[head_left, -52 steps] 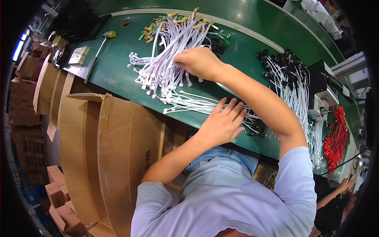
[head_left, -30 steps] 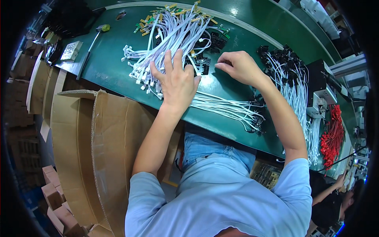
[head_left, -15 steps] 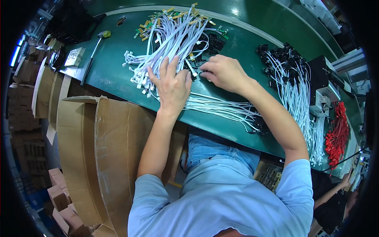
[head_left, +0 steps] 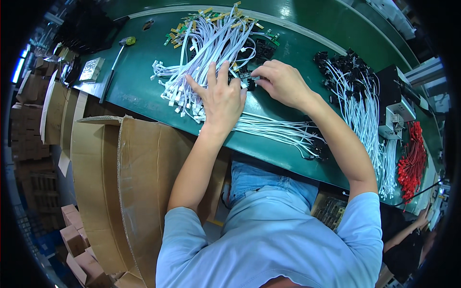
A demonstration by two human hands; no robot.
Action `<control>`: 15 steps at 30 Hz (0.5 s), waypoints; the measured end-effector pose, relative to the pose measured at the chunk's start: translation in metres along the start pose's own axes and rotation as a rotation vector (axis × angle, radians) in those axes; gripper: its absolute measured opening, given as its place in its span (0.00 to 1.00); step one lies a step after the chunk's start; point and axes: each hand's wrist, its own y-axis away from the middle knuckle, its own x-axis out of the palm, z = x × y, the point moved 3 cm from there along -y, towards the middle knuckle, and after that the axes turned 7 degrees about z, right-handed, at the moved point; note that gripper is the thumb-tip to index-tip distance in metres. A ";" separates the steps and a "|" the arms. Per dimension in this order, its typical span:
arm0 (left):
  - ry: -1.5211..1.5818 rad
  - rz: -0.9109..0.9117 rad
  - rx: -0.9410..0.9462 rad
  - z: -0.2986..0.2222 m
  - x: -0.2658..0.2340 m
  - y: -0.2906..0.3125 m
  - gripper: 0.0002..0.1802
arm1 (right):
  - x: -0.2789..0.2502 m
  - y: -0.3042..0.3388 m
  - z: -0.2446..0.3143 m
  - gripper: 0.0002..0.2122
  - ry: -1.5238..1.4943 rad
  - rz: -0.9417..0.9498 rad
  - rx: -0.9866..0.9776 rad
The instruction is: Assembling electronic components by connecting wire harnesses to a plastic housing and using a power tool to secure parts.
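My left hand point(head_left: 222, 103) is over the near edge of a pile of flat white cables point(head_left: 216, 45) with white plugs and yellow-tabbed ends. Three of its fingers are stretched out, while the thumb and index finger close together around something small that I cannot make out. Facing it, my right hand point(head_left: 284, 85) pinches a small black part point(head_left: 251, 83) right beside the left fingertips. More black parts point(head_left: 264, 49) lie behind, against the pile. Below my hands, a bundle of thin white cables point(head_left: 273, 126) with black ends stretches to the right along the table's near edge.
White cables with black connectors point(head_left: 353, 86) are heaped at the right, by a black-and-white device point(head_left: 396, 103) and red cables point(head_left: 411, 161). A screwdriver point(head_left: 126, 42) and a silvery block point(head_left: 91, 70) lie left. An open cardboard box point(head_left: 144, 168) stands against the green table point(head_left: 297, 53).
Both hands have shifted slightly to the right and stay close together. The black part now shows more clearly at my right fingertips.
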 end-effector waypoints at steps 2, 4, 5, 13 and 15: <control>0.015 -0.044 0.002 0.001 0.002 0.000 0.08 | -0.004 0.003 -0.002 0.06 -0.016 0.003 0.039; 0.029 -0.086 0.005 0.006 0.001 -0.003 0.08 | -0.004 0.004 -0.004 0.05 -0.035 0.005 0.079; 0.067 -0.152 -0.051 0.016 -0.002 -0.005 0.08 | -0.003 0.004 -0.005 0.06 -0.048 -0.044 0.065; 0.253 -0.225 -0.370 0.072 -0.017 -0.001 0.10 | 0.031 -0.018 0.034 0.20 0.136 -0.176 -0.087; 0.301 -0.224 -0.395 0.075 -0.015 0.000 0.10 | 0.040 -0.027 0.040 0.20 0.171 -0.145 -0.067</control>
